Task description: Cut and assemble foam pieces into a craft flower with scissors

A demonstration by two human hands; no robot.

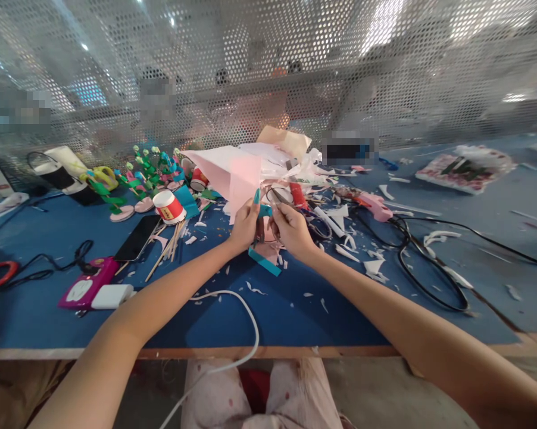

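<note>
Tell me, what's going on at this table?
Someone is doing handwork at a blue table. The left hand holds a small blue piece, probably paper; the right hand, close beside it, seems to hold a pointed metal tool, perhaps scissors. A blue strip lies nearer the person, and white scraps are scattered about.

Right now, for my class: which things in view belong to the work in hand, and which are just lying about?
Seemingly in the work:
turquoise paper, held in the left hand
grey pointed tool, in the right hand; too blurred to name
turquoise strip on the table

Likely just lying about:
black phone
magenta block
white plug
red-and-white cup
</note>
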